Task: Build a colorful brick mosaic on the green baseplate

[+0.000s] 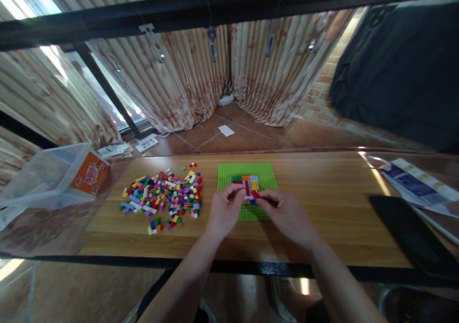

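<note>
At lower centre, the right hand [287, 213] pinches a red plastic brick [256, 194] over a green studded baseplate [267, 172], seemingly for precision. The left hand [225, 210], grip unclear, perhaps steadies the multicoloured plastic bricks [254, 184].

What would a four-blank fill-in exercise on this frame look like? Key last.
1. The loose multicoloured plastic bricks lie to the ____ of the square green studded plastic baseplate, as the wearer sees it.
2. The small plastic brick at the fingertips of the right hand is coloured ____.
3. The clear plastic box bears a label whose background is ____.
4. The flat black rectangular object lies near the ____ end of the brown wood-grain table.

Missing words: left; red; orange; right.
</note>
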Demonstrator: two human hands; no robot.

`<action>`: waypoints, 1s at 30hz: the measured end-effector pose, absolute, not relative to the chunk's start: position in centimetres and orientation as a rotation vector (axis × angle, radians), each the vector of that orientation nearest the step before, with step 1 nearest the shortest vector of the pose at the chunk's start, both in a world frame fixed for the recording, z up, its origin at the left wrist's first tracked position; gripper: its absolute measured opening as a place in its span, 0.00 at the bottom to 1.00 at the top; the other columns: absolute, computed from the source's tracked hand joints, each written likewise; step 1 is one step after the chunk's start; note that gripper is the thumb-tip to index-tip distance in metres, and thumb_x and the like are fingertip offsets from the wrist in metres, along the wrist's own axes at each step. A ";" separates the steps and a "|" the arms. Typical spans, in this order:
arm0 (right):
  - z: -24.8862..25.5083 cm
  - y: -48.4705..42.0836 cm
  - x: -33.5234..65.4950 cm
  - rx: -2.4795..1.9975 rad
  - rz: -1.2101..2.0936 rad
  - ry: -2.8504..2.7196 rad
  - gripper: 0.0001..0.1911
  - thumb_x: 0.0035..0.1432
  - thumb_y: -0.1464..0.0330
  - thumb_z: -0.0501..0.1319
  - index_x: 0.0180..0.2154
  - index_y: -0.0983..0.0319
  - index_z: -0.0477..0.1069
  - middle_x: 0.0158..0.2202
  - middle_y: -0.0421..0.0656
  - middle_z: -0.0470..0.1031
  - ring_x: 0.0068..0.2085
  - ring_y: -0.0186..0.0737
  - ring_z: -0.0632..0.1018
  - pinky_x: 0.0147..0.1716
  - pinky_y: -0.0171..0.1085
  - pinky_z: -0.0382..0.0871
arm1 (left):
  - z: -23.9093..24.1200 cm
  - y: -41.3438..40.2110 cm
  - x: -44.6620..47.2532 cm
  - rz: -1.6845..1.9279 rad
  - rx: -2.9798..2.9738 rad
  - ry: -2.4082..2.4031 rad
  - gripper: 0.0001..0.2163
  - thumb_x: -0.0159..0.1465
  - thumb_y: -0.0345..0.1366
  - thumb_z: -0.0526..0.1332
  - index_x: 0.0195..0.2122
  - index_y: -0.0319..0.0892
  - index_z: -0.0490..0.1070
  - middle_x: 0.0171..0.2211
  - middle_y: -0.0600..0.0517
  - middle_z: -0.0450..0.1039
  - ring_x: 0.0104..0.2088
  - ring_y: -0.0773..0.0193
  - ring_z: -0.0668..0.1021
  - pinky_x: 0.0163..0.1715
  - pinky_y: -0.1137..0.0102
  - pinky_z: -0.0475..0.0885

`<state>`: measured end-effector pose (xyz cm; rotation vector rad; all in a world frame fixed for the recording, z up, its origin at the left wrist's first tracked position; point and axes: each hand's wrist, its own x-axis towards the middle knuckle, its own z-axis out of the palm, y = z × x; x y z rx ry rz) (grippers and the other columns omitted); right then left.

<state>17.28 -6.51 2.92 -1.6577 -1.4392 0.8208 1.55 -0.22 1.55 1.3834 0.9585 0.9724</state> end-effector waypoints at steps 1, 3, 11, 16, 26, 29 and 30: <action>2.8 -6.6 17.6 -1.737 0.742 -1.427 0.13 0.61 0.62 0.58 0.38 0.59 0.79 0.36 0.43 0.82 0.37 0.42 0.80 0.39 0.40 0.69 | 1.5 0.0 1.3 0.989 1.433 1.008 0.08 0.61 0.37 0.62 0.37 0.40 0.78 0.33 0.50 0.79 0.32 0.64 0.78 0.35 0.69 0.73; 2.6 -6.7 18.3 -1.859 0.617 -1.384 0.14 0.60 0.62 0.57 0.37 0.60 0.79 0.35 0.44 0.82 0.36 0.43 0.80 0.37 0.39 0.68 | 1.5 0.6 0.7 1.027 1.522 1.115 0.08 0.61 0.35 0.61 0.38 0.41 0.78 0.34 0.49 0.79 0.32 0.63 0.78 0.35 0.69 0.73; 1.6 -5.5 19.2 -1.991 0.551 -1.286 0.16 0.58 0.61 0.55 0.34 0.61 0.79 0.29 0.46 0.81 0.31 0.44 0.80 0.31 0.38 0.69 | 1.0 1.6 -0.4 0.976 1.762 1.302 0.08 0.61 0.32 0.60 0.40 0.40 0.76 0.37 0.48 0.78 0.33 0.63 0.77 0.37 0.67 0.73; 0.8 -4.2 18.9 -2.014 0.622 -1.246 0.16 0.58 0.60 0.57 0.35 0.61 0.80 0.27 0.46 0.80 0.29 0.45 0.80 0.29 0.39 0.69 | 1.2 1.1 -0.2 0.831 1.898 1.380 0.12 0.60 0.29 0.60 0.46 0.37 0.74 0.42 0.43 0.75 0.36 0.61 0.78 0.41 0.63 0.73; 1.2 -3.8 18.0 -2.002 0.547 -1.299 0.15 0.55 0.60 0.60 0.36 0.61 0.81 0.33 0.45 0.83 0.33 0.44 0.80 0.34 0.39 0.69 | 0.9 1.0 -0.6 0.757 2.014 1.346 0.13 0.61 0.30 0.61 0.47 0.39 0.72 0.42 0.45 0.73 0.36 0.60 0.78 0.43 0.62 0.73; 1.1 -3.7 18.0 -1.996 0.595 -1.292 0.17 0.56 0.59 0.59 0.37 0.62 0.81 0.32 0.46 0.82 0.31 0.43 0.80 0.32 0.39 0.69 | 0.9 0.9 -0.6 0.740 2.025 1.346 0.13 0.61 0.30 0.60 0.47 0.39 0.72 0.42 0.45 0.73 0.36 0.60 0.78 0.43 0.62 0.73; 1.1 -3.7 18.1 -1.997 0.612 -1.286 0.18 0.57 0.58 0.59 0.38 0.62 0.81 0.31 0.46 0.82 0.30 0.43 0.79 0.31 0.39 0.68 | 0.8 0.9 -0.6 0.741 2.028 1.343 0.13 0.61 0.30 0.60 0.47 0.39 0.72 0.42 0.45 0.73 0.36 0.61 0.78 0.43 0.63 0.73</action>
